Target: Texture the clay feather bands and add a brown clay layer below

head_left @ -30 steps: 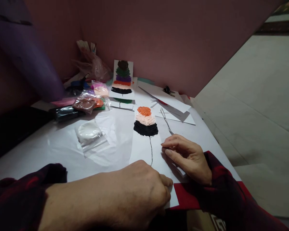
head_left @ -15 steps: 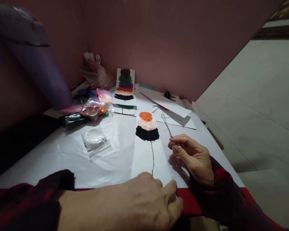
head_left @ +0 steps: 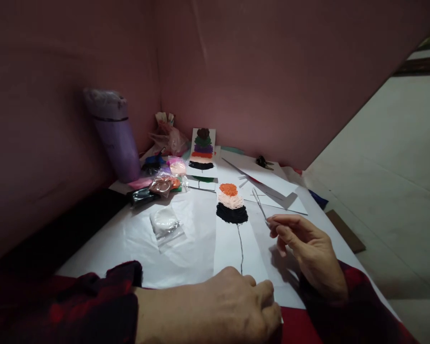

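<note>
My left hand [head_left: 241,303] lies over the near end of a long white paper [head_left: 231,255], fingers curled at its lower edge and fingertips hidden. On the paper, bands of black clay [head_left: 232,213], pale peach clay [head_left: 231,198] and orange clay [head_left: 229,189] stand above a thin dark twisted line [head_left: 241,248]. To the right, my right hand [head_left: 303,243] is raised above the table, pinching a slim silver metal tool [head_left: 260,204] that points up and away. A bit of brown clay at those fingertips is mostly hidden.
A clear bag of white clay [head_left: 165,220] lies left of the paper. Beyond it are bagged coloured clays [head_left: 161,186] and a purple bottle [head_left: 116,143]. A finished-looking clay card [head_left: 202,148] leans near the wall; loose white sheets [head_left: 263,174] and keys [head_left: 263,162] lie behind the tool.
The view has shifted, so everything sits further right and lower. My right fingers have closed around the brown lump, which shows less, and the lower fingers hang more loosely. My left hand stays on the paper.
</note>
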Available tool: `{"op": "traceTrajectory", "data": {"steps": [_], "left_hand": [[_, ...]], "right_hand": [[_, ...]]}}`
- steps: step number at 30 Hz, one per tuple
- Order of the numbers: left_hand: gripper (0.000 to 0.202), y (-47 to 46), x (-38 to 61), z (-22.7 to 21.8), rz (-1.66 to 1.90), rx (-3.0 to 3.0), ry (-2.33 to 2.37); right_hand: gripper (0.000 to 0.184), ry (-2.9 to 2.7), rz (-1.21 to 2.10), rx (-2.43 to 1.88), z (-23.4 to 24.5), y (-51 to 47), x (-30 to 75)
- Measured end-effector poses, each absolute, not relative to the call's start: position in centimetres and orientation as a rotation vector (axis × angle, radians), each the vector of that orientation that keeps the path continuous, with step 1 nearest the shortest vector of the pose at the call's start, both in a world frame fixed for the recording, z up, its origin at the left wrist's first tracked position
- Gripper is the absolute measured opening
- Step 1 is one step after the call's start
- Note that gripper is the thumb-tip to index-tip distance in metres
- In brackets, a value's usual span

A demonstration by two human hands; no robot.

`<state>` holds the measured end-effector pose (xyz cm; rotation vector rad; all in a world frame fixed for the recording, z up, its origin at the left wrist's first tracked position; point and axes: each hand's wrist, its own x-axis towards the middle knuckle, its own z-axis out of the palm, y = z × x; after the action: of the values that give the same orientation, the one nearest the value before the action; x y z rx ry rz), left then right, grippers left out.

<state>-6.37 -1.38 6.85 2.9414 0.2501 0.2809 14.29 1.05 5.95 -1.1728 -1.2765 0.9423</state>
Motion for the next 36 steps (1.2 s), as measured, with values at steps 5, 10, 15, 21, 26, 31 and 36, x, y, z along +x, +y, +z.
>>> {"op": "traceTrajectory", "data": {"steps": [5,10,15,21,26,31,36], "left_hand": [[0.016,-1.1,-5.9,7.4,0.255,2.940,0.324],[0.004,-1.0,-7.4,8.7,0.124,2.912,0.571],[0.017,-0.6,-11.4,8.9,-0.002,2.836,1.436],[0.030,0.5,-12.8,7.5,-0.330,2.795,1.742],[0.021,1.0,-13.0,8.9,-0.254,2.771,1.761],[0.019,1.4,-14.4,9.9,-0.225,2.761,1.654],[0.023,2.1,-14.2,8.8,-0.288,2.799,1.649]], "right_hand": [[0.020,-1.271,0.983,-1.012,10.2,2.9,13.1],[0.015,-1.319,0.691,-1.013,7.2,4.3,11.8],[0.008,-1.564,0.590,-0.984,3.4,3.8,11.7],[0.008,-1.755,0.448,-0.889,3.9,3.5,12.1],[0.007,-1.788,0.419,-0.904,3.7,3.8,12.3],[0.007,-1.782,0.420,-0.884,3.9,3.7,12.0],[0.007,-1.820,0.436,-0.845,3.9,3.6,11.9]]}}
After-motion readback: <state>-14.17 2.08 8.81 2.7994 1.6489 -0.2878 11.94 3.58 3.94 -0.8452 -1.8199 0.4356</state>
